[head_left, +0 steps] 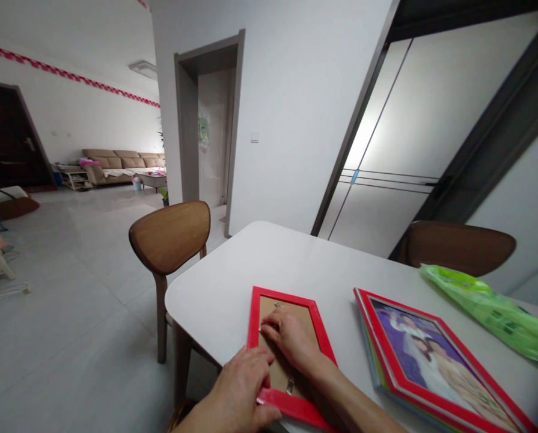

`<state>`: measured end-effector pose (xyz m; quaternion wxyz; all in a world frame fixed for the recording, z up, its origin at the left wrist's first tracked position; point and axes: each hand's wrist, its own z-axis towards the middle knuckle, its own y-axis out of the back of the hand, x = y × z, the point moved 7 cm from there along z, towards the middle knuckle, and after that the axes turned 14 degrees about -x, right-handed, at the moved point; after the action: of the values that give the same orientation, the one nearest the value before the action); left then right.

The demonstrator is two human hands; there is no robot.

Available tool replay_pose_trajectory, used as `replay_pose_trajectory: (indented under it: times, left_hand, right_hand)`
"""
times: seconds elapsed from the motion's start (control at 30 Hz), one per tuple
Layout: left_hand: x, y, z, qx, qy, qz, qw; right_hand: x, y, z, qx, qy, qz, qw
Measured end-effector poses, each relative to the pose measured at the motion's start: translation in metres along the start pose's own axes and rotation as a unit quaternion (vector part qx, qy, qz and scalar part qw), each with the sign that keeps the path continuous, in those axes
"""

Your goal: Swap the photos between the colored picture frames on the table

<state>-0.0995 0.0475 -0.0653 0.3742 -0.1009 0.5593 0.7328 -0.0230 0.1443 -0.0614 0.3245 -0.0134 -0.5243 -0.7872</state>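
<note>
A red picture frame (316, 313) lies face down on the white table, its brown backing board (311, 310) upward. Small metal clips show along the backing, one near the top and a metal piece (290, 385) near the bottom. My left hand (244, 382) grips the frame's lower left corner, fingers over the left side and thumb on the bottom bar. Reaching across the backing, my right hand (291, 337) has curled fingers pinched at a small metal clip (260, 329) by the left inner edge; the fingertips partly hide it.
Right of the frame, a stack of framed photos lies on the table, a red-framed photo (435, 355) on top. Behind it is a crumpled green plastic bag (494, 313). Wooden chairs stand at the table's left (172, 234) and far side (462, 243).
</note>
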Motion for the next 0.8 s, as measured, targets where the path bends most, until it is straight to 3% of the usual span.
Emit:
replay_pose_trajectory:
  times: [0.27,0.5,0.67,0.8]
  left_hand:
    - [0.003,-0.003,-0.002,0.021,0.014,-0.008,1.000]
    - [-0.003,-0.008,0.003,0.065,0.012,0.044,0.997]
    - [-0.012,-0.023,0.003,0.094,-0.016,0.076,0.992]
    - [-0.014,-0.009,0.002,0.057,-0.032,0.047,0.997]
  right_hand:
    - [-0.062,-0.002,0.031,-0.058,-0.154,-0.075,0.984]
    - [-0.067,0.006,0.033,-0.086,-0.184,-0.009,0.979]
    - [-0.066,0.045,0.001,-0.112,-0.182,0.103,0.971]
    - [-0.080,0.084,-0.055,-0.183,-0.265,0.161,0.933]
